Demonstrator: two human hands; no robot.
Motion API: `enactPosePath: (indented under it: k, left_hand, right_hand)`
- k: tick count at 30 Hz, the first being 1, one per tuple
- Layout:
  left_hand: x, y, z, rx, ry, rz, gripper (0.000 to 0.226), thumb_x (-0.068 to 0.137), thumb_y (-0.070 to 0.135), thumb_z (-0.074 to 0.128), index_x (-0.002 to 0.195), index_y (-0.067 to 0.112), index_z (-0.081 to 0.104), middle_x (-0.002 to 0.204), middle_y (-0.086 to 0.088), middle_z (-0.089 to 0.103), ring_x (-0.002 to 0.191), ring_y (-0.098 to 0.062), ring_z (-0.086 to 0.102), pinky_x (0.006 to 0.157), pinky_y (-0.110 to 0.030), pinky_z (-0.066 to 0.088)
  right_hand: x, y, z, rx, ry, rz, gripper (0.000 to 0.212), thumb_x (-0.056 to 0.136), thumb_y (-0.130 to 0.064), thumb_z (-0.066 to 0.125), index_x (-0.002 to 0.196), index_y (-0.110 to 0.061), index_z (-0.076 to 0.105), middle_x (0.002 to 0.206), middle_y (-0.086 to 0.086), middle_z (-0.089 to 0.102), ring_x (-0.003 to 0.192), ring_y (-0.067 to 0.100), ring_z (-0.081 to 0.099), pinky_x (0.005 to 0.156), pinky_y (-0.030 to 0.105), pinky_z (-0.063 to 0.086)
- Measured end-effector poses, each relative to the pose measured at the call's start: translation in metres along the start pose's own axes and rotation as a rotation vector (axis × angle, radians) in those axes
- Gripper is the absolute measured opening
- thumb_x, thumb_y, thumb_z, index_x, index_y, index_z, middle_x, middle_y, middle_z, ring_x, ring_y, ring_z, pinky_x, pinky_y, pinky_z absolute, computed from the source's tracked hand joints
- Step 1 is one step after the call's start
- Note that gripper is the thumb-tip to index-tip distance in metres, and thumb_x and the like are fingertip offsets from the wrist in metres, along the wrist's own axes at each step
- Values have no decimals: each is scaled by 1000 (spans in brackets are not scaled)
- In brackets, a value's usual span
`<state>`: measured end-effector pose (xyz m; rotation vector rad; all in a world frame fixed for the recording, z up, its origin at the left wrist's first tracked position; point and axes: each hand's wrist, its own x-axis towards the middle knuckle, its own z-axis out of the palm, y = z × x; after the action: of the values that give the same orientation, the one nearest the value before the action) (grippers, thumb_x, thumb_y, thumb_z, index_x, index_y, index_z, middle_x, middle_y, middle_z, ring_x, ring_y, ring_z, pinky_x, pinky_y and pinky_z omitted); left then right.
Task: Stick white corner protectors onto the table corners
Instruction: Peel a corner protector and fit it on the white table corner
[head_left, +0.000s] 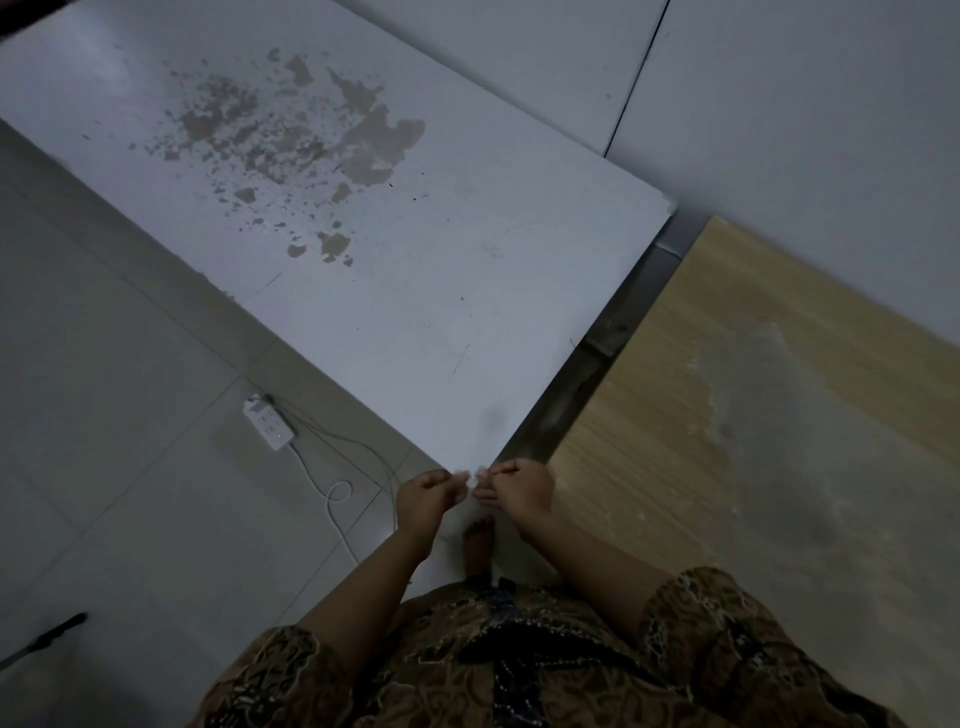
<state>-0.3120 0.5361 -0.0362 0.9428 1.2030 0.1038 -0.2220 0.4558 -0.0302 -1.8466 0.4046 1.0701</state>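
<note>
White tabletop (395, 270), paint flaked off in brown patches toward the far end, near corner (480, 464) pointing straight at the person. Both hands sit right at that corner.

Left hand (423, 496) and right hand (519, 488) are level with each other, fingers curled, fingertips meeting over a small pale piece between them: the corner protector (472, 477). It's tiny and dim in this view, so shape and long axis can't be told. It looks pinched from both sides, left thumb and forefinger on one edge, right on the other. Whether they are peeling a backing or just holding it, can't tell.

Key relation: protector is just beside the corner tip, on the person's side of it and about at tabletop height. Corner lies directly ahead of the fingertips, away from the body. Neither hand is clearly nearer; they are roughly symmetric about the corner's diagonal. My read: next move is a short push forward along that diagonal to seat the piece on the tip, then press on both edges. Risk is a skewed seat, since the two table edges run off left and right at an angle to the person.

Surroundings: wood-grain surface (753, 415) to the right, separated from the white table by a dark gap; tiled floor (104, 389) with a white power strip (267, 422) and its cable to the left; a bare foot (478, 543) below the hands.

No brand, label or writing readable anywhere.
</note>
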Motion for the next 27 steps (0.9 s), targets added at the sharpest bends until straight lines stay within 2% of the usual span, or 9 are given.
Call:
enactPosePath:
  k: [3,5,9,13,14,17,21,24,27]
  left_hand:
    - [1,1,2,-3,17,-23,9,78,-1,71,72,-5,67,72,-15,65,70,-25,63,64,-22,58]
    - [3,2,4,-2,35,-45,6,79,-2,71,76,-6,68,77,-17,66,72,-26,64,62,-21,58]
    - [4,3,10,19,97,-66,10,79,-1,71,86,-9,69,71,-14,66,66,-22,64,53,-17,54]
    - [7,1,13,43,131,-85,11,82,1,69,89,-6,69,72,-12,66,66,-19,63,48,-14,51]
    - [7,0,14,51,137,-91,11,82,3,70,89,-5,69,72,-11,67,67,-18,64,50,-14,51]
    - [7,0,13,32,130,-111,11,82,4,70,89,-4,69,73,-10,67,69,-19,64,60,-21,52]
    - [7,1,5,3,16,-134,8,81,6,70,79,-1,66,77,-15,66,76,-25,63,75,-28,54]
    - [7,-1,2,2,-51,-112,17,81,10,71,70,4,61,73,-12,60,78,-25,59,76,-29,53]
    - [4,-2,1,-23,-86,-99,24,81,20,74,72,3,59,72,-11,55,77,-22,57,80,-30,53]
  right_hand:
    - [2,0,0,-39,27,-21,23,89,1,60,68,-8,55,78,18,68,60,26,69,59,35,60]
    - [3,0,0,-56,35,-33,19,88,0,61,71,-6,56,77,17,69,60,25,71,55,32,58]
    - [3,0,1,-79,22,-46,9,89,-2,60,80,-2,61,81,15,71,58,20,70,49,26,54]
    - [-4,-4,-6,-66,-18,-24,10,89,-5,64,79,-6,60,86,17,72,67,23,72,59,31,60]
    - [-5,-6,-10,-43,-70,5,6,90,-5,62,85,-3,62,93,20,71,73,26,72,63,32,60]
    - [-6,-14,-19,46,-212,90,19,93,-8,58,106,5,60,106,25,68,81,29,70,63,29,59]
    - [-7,-14,-21,40,-236,76,31,87,-15,69,109,5,60,103,24,69,78,26,73,63,27,60]
    - [-7,-13,-21,38,-242,66,23,87,-11,70,102,3,60,98,21,68,73,24,70,64,26,60]
    - [-6,-13,-20,-3,-239,31,24,89,-11,67,106,4,60,97,21,67,69,21,69,63,24,60]
